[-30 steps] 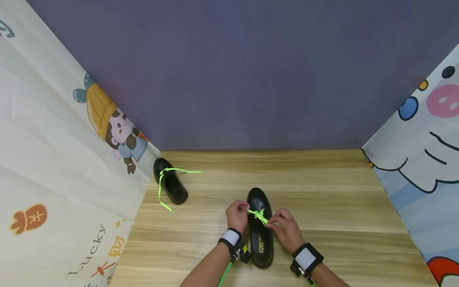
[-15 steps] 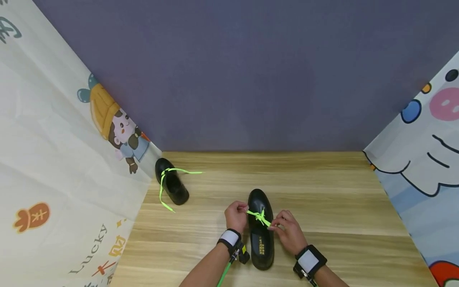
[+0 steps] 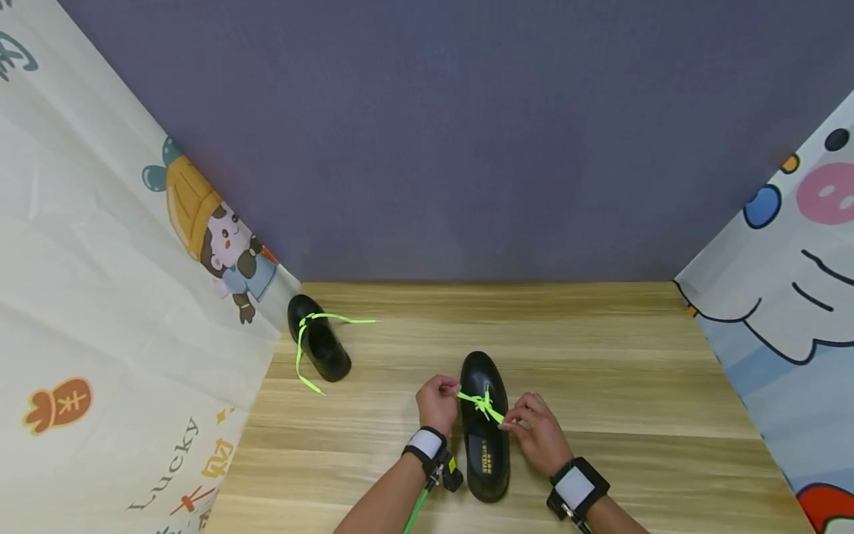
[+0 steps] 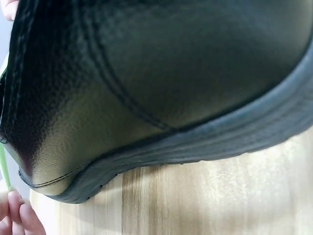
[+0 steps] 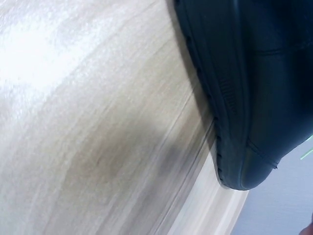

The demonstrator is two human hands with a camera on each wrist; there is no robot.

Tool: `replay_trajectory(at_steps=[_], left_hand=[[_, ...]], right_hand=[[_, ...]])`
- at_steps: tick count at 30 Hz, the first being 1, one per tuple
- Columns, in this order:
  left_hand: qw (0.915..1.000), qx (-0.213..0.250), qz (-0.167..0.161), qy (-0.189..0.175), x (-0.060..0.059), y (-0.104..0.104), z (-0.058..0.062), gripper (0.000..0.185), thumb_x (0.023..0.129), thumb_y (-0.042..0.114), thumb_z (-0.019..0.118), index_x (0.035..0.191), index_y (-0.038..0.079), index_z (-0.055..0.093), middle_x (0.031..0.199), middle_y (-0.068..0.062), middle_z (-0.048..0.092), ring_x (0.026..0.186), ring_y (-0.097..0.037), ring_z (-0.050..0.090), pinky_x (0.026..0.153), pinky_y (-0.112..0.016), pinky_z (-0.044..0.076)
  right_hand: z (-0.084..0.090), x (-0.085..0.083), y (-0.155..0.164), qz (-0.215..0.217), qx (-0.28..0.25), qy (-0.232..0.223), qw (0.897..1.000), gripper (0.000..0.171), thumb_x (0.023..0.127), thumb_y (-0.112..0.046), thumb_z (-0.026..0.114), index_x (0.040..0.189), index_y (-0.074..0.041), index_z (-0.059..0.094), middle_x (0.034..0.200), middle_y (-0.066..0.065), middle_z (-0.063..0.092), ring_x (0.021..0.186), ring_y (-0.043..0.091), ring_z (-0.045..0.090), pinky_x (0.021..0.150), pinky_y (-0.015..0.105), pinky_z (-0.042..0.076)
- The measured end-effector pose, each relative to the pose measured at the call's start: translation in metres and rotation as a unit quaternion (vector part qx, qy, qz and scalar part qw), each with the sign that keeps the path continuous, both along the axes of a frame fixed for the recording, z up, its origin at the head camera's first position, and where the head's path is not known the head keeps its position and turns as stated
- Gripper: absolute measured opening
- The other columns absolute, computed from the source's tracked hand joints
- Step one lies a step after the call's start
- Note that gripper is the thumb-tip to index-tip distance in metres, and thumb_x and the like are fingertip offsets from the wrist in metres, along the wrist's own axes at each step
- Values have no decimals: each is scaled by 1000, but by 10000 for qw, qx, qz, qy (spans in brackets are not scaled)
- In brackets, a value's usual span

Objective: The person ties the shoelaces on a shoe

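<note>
A black leather shoe (image 3: 485, 423) stands on the wooden counter (image 3: 600, 371) between both hands, toe pointing away. Its neon-green lace (image 3: 482, 403) is pinched at one end by the left hand (image 3: 437, 403) and at the other by the right hand (image 3: 537, 432), fingers curled on it. The lace is judged thin, limp and light, likely slippery; best gripped near the crossing. The shoe seems stiff and stable. A second laced shoe (image 3: 317, 347) lies well apart.

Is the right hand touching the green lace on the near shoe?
Touching. In the head view the right hand pinches one end of the green lace over the near shoe, fingertips closed on it; the left hand holds the other end.
</note>
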State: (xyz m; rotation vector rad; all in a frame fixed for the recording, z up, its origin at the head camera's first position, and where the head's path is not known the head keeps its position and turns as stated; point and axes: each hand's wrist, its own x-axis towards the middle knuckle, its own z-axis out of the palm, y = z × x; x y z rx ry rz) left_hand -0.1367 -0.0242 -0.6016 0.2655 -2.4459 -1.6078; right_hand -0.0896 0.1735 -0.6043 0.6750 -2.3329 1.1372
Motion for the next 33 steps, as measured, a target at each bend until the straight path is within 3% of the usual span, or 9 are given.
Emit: replay_trajectory(at_steps=[11, 18, 21, 24, 28, 33], left_hand=[[9999, 54, 41, 84, 2, -3, 2, 7, 82, -7, 74, 82, -1, 72, 70, -4, 68, 64, -10, 58, 59, -25, 49], [9992, -63, -326, 243, 6, -10, 7, 3, 85, 1, 76, 87, 0, 74, 80, -4, 72, 72, -15, 66, 66, -29, 53], [9987, -96, -454, 188, 7, -13, 9, 6, 88, 8, 76, 90, 3, 76, 85, -2, 74, 78, -16, 67, 70, -29, 53], [9975, -146, -617, 301, 8, -18, 8, 8, 91, 13, 75, 95, 6, 77, 90, -1, 74, 84, -18, 68, 71, -30, 54], [9931, -344, -1011, 493, 15, -23, 6, 21, 98, 20, 66, 111, 4, 73, 104, -5, 72, 96, -25, 67, 76, -35, 55], [9799, -799, -1786, 396, 33, -25, 4, 41, 106, 32, 51, 133, 3, 60, 132, -14, 61, 122, -33, 57, 92, -47, 52]], right_hand=[[2, 3, -3, 24, -35, 108, 9999, 29, 62, 3, 88, 76, -13, 69, 81, -8, 51, 82, 9, 48, 73, 19, 38], [0, 3, -8, 59, 105, 67, 9999, 29, 64, -1, 89, 79, -16, 69, 86, -8, 53, 86, 9, 48, 76, 19, 38], [0, 3, -8, 62, 158, -17, 9999, 30, 66, -6, 90, 88, -15, 72, 96, -5, 57, 92, 13, 52, 78, 22, 42], [1, 4, -6, 76, 217, -270, 9994, 45, 68, -13, 91, 109, -12, 73, 110, 3, 59, 99, 17, 54, 75, 29, 50], [3, 8, -6, -8, 398, -875, 9954, 69, 73, -26, 90, 134, -13, 61, 128, 10, 54, 113, 23, 53, 79, 40, 55], [3, 18, -10, -121, 458, -1655, 9851, 73, 80, -34, 85, 143, -16, 52, 147, 22, 42, 131, 41, 46, 94, 58, 48]])
